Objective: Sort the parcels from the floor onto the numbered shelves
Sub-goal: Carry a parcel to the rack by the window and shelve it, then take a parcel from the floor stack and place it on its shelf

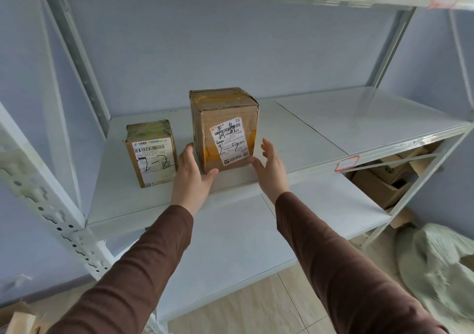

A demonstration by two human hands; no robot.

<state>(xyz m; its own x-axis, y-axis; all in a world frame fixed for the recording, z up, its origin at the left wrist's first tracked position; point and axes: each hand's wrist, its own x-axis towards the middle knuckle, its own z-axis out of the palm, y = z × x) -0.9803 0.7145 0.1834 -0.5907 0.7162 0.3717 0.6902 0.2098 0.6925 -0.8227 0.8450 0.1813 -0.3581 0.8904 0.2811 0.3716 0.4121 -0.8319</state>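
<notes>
Fingers of both hands are straight and spread, holding nothing: the left hand (193, 172) lies against the lower left edge of the taller parcel (225, 128), thumb at its front foot, while the right hand (269, 163) sits just beside the lower right corner, its thumb at or near the cardboard; real contact there I cannot tell. That parcel stands upright on the white shelf (307, 138), near the front edge, its label marked 2-2 facing out. To finish the placing well, I would judge it best to nudge the box squarely back from the lip with flat palms, keep the label forward, then draw both hands off without tipping it. It is a blocky brown carton, creased at the corners, bound in glossy yellowish tape, with a smooth white paper label. Just left, apart from it, stands the smaller parcel (151, 153), also marked 2-2, wrapped in dull scuffed tape. Shelving is smooth painted metal with perforated uprights (53, 218); more cartons (384, 179) sit on a lower level, and a rumpled pale woven sack (441, 264) slumps on the floor.
</notes>
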